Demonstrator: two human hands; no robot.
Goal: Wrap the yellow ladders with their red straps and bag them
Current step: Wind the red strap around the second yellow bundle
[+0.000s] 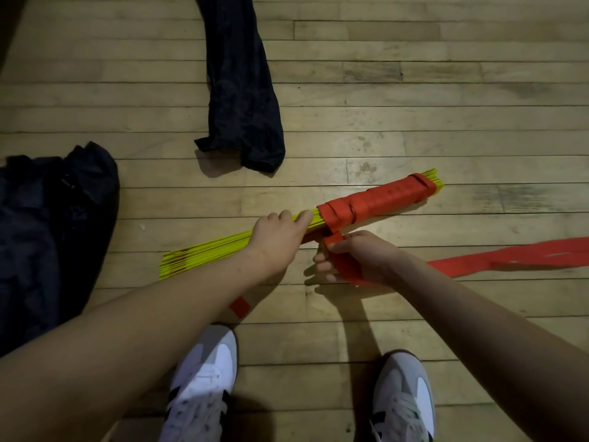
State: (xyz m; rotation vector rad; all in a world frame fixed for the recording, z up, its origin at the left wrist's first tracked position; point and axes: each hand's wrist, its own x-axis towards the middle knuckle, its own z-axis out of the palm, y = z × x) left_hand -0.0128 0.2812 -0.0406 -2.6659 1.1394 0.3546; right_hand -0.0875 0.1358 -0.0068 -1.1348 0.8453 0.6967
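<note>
Yellow ladder bundle (223, 247) is lying on the wood floor (414, 90), right half strap-wound. Left hand (277, 237) is gripping the bundle mid-length; right hand (357, 260) is pinching the red strap (379, 199), apparently taut. Black bag (242, 90) is lying beyond.

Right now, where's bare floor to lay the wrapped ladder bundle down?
Bare floor lies right of the long dark bag, beyond the yellow ladders. Another patch sits between both shoes. It is crowded near the hands, the red strap and the left dark bag.

No legible txt/labels anywhere.
</note>
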